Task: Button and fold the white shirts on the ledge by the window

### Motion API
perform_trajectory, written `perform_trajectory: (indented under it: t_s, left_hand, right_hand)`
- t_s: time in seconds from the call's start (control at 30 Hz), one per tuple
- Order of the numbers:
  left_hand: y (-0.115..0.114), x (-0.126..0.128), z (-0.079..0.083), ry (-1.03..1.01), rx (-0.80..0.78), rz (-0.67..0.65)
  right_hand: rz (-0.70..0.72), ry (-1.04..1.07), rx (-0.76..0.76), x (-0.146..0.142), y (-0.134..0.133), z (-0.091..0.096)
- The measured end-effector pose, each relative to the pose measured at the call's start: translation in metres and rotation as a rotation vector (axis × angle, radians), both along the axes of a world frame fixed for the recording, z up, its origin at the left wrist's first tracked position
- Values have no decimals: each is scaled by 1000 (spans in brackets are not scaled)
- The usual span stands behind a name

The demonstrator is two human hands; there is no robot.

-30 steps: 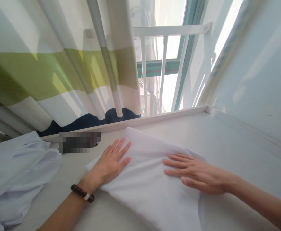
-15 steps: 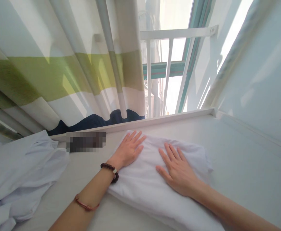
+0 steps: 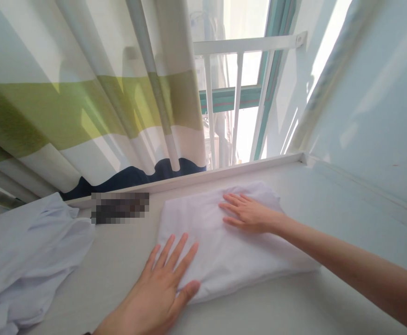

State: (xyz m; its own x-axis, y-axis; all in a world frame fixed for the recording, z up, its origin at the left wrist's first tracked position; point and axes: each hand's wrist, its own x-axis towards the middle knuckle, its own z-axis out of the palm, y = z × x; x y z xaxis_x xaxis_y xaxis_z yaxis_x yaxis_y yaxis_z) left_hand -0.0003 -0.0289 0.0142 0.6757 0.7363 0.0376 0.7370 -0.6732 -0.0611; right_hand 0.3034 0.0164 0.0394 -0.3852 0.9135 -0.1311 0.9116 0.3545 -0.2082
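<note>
A white folded cloth (image 3: 210, 251), its kind not clear, lies on the pale flat surface (image 3: 119, 270) in front of me. My left hand (image 3: 164, 281) is at its near left corner, fingers spread, the fingertips over the edge of the fabric. Farther back, on the right part of the cloth, my right hand (image 3: 245, 214) lies palm down with its fingers stretched out. Neither hand grips anything. Light wrinkles run over the top of the cloth.
Another white cloth (image 3: 25, 251) lies crumpled at the left. Beside it is a dark blurred-out object (image 3: 119, 208). A striped curtain (image 3: 119, 107) hangs behind the surface's raised edge (image 3: 252, 167). White bars (image 3: 238, 102) stand before the window, and a pale wall (image 3: 381, 116) rises on the right.
My left hand has moved from the cloth's far left edge to its near left corner. My right hand has shifted slightly farther back. The cloth now looks turned and more compact, its near part folded in.
</note>
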Motion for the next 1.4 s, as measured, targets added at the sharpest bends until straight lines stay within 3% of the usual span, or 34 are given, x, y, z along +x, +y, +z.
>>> perform_trajectory:
  t_s: [0.1,0.2,0.27,0.37,0.5,0.63,0.83,1.03,1.23,1.4]
  left_hand:
    - [32,17,26,36,-101,40]
    - [74,55,41,41,-88,160]
    - [94,75,36,-12,-49,282]
    - [108,81,15,-117,54,265]
    - [115,55,-6,-186,120,194]
    - [122,29,-15,-230,118,216]
    - [117,18,-21,-243,142,263]
    - [86,21,9,-81,168,328]
    - [74,44,33,83,84,430]
    - [64,79,20,-30,64,231]
  right_hand:
    - [-213,-55,39,-36,8,12]
    - [-381,2,144,-65,19,3]
    - [-466,50,199,-68,25,-12]
    - [-501,63,265,-43,25,-33]
    - [-561,-8,276,9,21,-41]
    - [-641,-17,231,32,25,-40]
    - [-623,-37,205,32,32,-38]
    - [-520,-109,263,10,16,-28]
    - [-493,4,205,-29,-2,-38]
    - [-524,28,233,-30,2,-41]
